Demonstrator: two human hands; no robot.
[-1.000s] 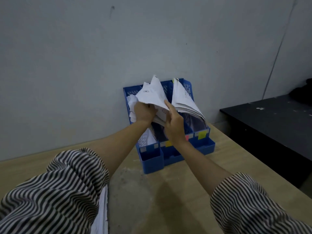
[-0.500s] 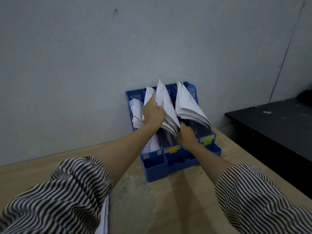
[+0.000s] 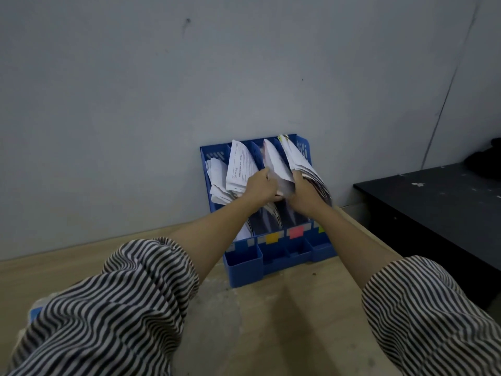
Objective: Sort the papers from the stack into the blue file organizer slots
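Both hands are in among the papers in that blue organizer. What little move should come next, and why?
Probably push the sheaf down into its slot. The left hand and right hand grip it from either side, and it stands tilted between the dividers, above the red tab, not seated. The organizer rests against the wall, so pressing down should not shift it.

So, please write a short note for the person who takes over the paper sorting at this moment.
Left hand and right hand both grip the white paper bundle in the third slot of the blue plastic file organizer, which stands on the wooden table against the wall.
Done: all four slots hold papers.
Left: seat this bundle. The source stack is hidden, so check it for remaining sheets.
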